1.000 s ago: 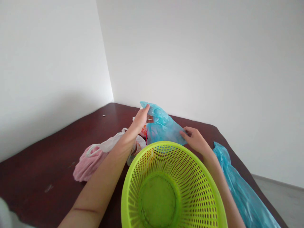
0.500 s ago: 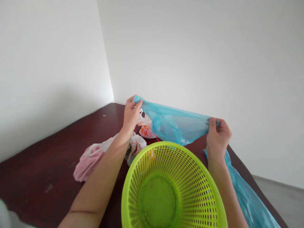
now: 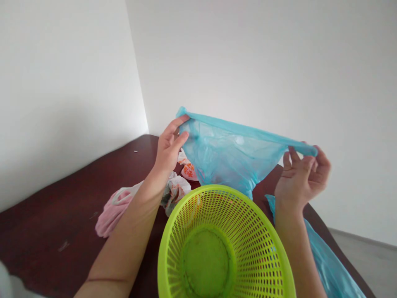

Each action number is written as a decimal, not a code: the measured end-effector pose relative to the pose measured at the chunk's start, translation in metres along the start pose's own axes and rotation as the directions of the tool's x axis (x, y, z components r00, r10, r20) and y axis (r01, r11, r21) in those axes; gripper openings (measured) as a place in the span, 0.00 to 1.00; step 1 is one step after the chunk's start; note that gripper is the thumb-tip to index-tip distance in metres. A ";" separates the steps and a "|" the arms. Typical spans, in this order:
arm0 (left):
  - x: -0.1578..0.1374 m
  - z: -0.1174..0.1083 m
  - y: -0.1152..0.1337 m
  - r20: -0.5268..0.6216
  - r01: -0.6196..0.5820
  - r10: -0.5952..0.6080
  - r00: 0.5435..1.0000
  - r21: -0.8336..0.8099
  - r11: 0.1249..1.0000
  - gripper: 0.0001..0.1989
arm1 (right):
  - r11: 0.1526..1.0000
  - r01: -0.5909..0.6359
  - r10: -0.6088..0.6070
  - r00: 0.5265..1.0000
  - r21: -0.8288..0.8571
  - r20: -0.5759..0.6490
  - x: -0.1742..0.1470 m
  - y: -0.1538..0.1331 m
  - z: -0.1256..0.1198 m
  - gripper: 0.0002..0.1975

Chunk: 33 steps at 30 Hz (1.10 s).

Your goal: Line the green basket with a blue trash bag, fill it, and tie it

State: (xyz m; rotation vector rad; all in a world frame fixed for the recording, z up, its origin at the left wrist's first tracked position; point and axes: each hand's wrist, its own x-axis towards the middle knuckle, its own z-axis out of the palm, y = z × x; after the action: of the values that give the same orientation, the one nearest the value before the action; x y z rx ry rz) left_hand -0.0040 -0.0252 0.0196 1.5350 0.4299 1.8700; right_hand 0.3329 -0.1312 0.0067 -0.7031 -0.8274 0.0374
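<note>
The blue bag (image 3: 229, 149) hangs stretched between both hands, just beyond the green basket (image 3: 206, 263), its long top edge sloping down from the left hand (image 3: 170, 145) to the right hand (image 3: 300, 178), neither being nearer. The left fingers hold one corner, thumb and forefinger apart, while the right fingers curl around the other (whether any reach inside, I cannot tell). Nearer the body, the basket stands in the way, with pink cloth (image 3: 113, 213) left on the tabletop (image 3: 93, 182) and another blue bag (image 3: 335, 267) beside the right forearm

Dk-red tbl (image 3: 77, 194); pink cloth (image 3: 112, 213); blue plastic (image 3: 331, 260)
</note>
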 end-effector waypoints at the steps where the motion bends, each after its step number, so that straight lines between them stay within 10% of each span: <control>1: 0.000 0.001 0.000 -0.001 -0.028 0.028 1.000 0.017 0.999 0.34 | 0.998 0.054 -0.054 0.998 -0.025 0.033 0.000 -0.002 0.000 0.30; 5: 0.000 -0.001 -0.017 0.032 0.088 -0.095 0.995 0.159 0.983 0.42 | 0.973 -0.108 0.155 0.960 -0.203 0.232 -0.002 0.013 -0.002 0.46; 10: -0.005 0.003 -0.035 0.124 0.261 -0.310 0.943 0.307 0.915 0.36 | 0.839 -0.429 0.531 0.779 -0.334 0.334 -0.010 0.050 -0.005 0.25; 20: -0.002 0.017 -0.023 -0.073 0.178 -0.182 0.981 -0.050 0.983 0.24 | 0.937 -0.350 0.349 0.935 -0.004 0.069 0.000 0.045 -0.003 0.20; 24: 0.002 0.010 -0.025 -0.162 0.180 -0.209 0.964 -0.180 0.967 0.29 | 0.930 -0.363 0.366 0.928 0.058 -0.068 0.017 0.039 0.003 0.20; 30: 0.001 0.008 -0.005 -0.140 0.205 -0.234 0.962 -0.195 0.959 0.40 | 0.962 -0.271 0.266 0.957 0.025 0.120 0.043 -0.015 0.024 0.22; 33: -0.001 0.026 0.020 -0.018 0.267 -0.279 0.960 -0.232 0.935 0.42 | 0.944 -0.322 0.323 0.871 -0.066 0.371 0.032 -0.055 0.035 0.26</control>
State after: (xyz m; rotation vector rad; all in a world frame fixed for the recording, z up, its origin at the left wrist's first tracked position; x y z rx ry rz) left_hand 0.0152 -0.0451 0.0381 1.2111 0.4127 1.6790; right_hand 0.3174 -0.1451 0.0767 -0.8457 -1.0696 0.4888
